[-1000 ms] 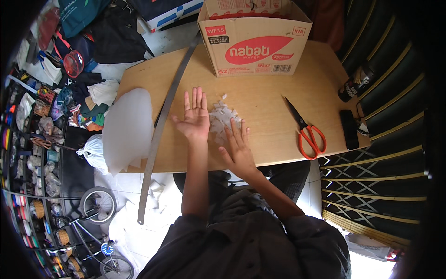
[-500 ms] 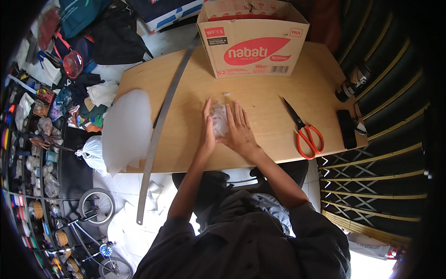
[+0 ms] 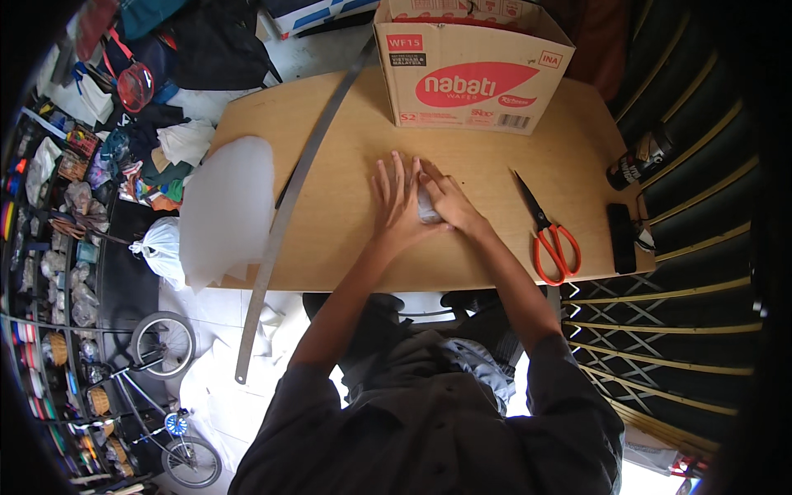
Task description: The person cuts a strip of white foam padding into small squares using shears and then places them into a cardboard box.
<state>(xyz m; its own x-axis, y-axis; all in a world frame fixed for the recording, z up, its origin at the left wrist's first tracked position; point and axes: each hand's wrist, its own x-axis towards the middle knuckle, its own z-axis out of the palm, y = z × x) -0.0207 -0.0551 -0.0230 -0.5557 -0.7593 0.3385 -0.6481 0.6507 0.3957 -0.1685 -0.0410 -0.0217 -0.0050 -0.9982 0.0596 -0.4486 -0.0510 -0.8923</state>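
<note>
A small bunch of white foam-like scraps (image 3: 426,206) lies on the table between my two hands, mostly hidden by them. My left hand (image 3: 398,205) rests along its left side, fingers stretched out and spread, palm turned toward the scraps. From the right, my right hand (image 3: 454,204) curls over the bunch with bent fingers, its fingertips close to the left hand. What the scraps are made of cannot be made out for certain. To the right lie scissors with orange handles (image 3: 554,252), their blades closed.
A long metal ruler (image 3: 302,169) crosses the table on the left, overhanging the near edge. Beside it lies a translucent white sheet (image 3: 227,210). An open cardboard box (image 3: 474,91) stands at the back. At right are a black phone (image 3: 620,238) and a dark can (image 3: 637,161).
My hands have moved right and closed in on the scraps, which are now more covered. My right fingers have bent over them. A loose white bit above the pile is no longer visible.
</note>
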